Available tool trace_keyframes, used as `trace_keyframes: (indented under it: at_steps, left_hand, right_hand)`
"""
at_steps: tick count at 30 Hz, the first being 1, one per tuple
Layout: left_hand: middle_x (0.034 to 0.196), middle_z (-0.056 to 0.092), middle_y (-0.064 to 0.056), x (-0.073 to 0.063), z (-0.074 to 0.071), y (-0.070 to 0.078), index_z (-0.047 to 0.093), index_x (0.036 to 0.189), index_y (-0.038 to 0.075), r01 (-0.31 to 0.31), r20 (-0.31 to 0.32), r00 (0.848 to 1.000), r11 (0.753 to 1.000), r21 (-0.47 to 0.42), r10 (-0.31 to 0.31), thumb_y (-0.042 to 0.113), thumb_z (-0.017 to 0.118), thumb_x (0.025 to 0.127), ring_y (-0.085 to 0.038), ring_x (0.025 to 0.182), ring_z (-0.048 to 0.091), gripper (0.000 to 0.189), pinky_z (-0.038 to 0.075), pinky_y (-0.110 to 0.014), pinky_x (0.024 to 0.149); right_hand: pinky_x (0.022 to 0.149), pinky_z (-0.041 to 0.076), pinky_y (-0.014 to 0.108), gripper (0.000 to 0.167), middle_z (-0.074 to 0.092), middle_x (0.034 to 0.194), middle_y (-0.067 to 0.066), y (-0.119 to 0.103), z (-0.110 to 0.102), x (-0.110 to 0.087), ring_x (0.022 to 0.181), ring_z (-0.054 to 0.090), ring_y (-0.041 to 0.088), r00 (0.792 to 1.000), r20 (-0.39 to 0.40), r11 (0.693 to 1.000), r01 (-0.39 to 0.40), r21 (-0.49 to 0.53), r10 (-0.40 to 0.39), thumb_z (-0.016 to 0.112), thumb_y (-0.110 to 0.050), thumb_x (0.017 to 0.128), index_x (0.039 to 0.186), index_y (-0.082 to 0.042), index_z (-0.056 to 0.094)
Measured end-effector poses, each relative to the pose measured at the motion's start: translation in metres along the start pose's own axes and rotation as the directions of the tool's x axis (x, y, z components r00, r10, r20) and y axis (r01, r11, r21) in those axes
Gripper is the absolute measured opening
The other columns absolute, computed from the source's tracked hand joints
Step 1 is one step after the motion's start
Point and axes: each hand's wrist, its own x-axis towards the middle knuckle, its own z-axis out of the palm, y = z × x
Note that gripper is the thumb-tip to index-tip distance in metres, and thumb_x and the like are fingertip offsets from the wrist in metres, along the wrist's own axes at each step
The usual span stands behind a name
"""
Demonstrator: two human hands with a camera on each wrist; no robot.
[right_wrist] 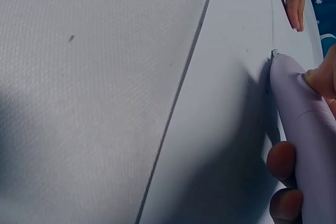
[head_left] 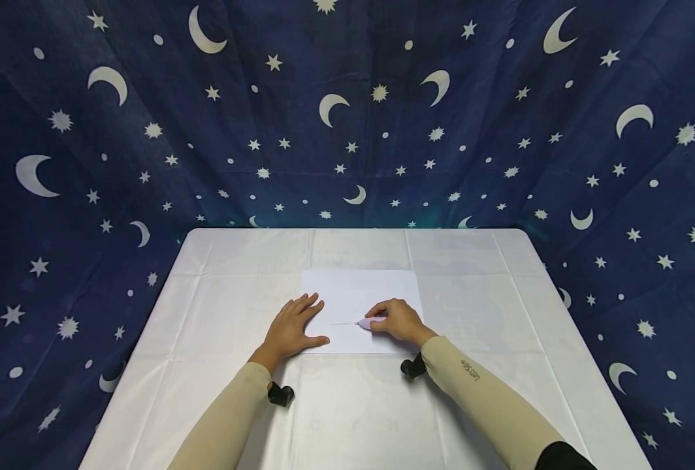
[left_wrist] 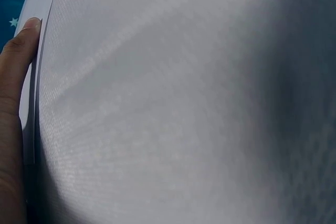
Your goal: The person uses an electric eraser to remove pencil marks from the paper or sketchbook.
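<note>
Gripping pen (right_wrist: 316, 145), sleeve lettering (head_left: 470, 370) unclear.

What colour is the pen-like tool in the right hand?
The pen-like tool is pale lilac, seen best in the right wrist view.

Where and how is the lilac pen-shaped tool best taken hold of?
Likely best: take the lilac tool by its thick, rounded barrel, behind the tapering nose, from the person's right, as the right hand does. Its narrow tip points left over the paper, so a right-side approach leaves it and the drawn line clear.
</note>
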Motion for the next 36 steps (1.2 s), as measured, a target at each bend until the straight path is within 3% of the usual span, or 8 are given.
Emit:
trace_keyframes:
  at_steps: [15,22,30,36]
  left_hand:
    - [0.16,0.031,0.002,0.0,0.001,0.0,0.043,0.151,0.021,-0.012,-0.014,1.0,1.0,-0.004,0.012,0.068,0.068,0.077,-0.025,0.15,0.024,0.091,0.018,-0.049,0.123]
    - [0.16,0.032,0.001,-0.001,0.001,-0.001,0.043,0.15,0.021,-0.014,-0.019,1.0,1.0,0.01,0.015,0.069,0.068,0.077,-0.026,0.149,0.025,0.091,0.019,-0.05,0.123]
    - [0.162,0.028,0.003,0.0,-0.001,-0.001,0.04,0.152,0.023,-0.001,0.014,1.0,1.0,0.021,0.0,0.071,0.064,0.078,-0.024,0.15,0.022,0.092,0.016,-0.048,0.124]
    - [0.161,0.03,0.002,0.0,0.0,-0.001,0.042,0.151,0.022,-0.009,-0.004,1.0,1.0,0.019,0.009,0.07,0.066,0.077,-0.025,0.15,0.024,0.092,0.018,-0.049,0.123]
  right_hand:
    - [0.091,0.051,0.041,0.017,0.071,0.096,-0.008,-0.008,0.011,0.005,0.1,0.064,0.015,1.0,0.003,1.0,0.028,0.005,-0.028,0.081,-0.021,0.079,0.095,-0.026,0.078]
    - [0.096,0.049,0.045,0.016,0.071,0.096,-0.009,-0.005,0.006,0.004,0.105,0.064,0.02,1.0,-0.002,1.0,0.013,0.004,-0.013,0.081,-0.021,0.079,0.094,-0.027,0.078]
    - [0.091,0.051,0.044,0.017,0.071,0.095,-0.01,0.001,0.0,0.001,0.103,0.064,0.018,1.0,-0.006,1.0,0.011,-0.002,-0.011,0.081,-0.022,0.079,0.094,-0.027,0.078]
    - [0.092,0.05,0.043,0.016,0.071,0.095,-0.009,0.001,0.002,0.002,0.101,0.064,0.017,1.0,-0.008,1.0,0.023,0.007,-0.023,0.081,-0.021,0.079,0.094,-0.026,0.078]
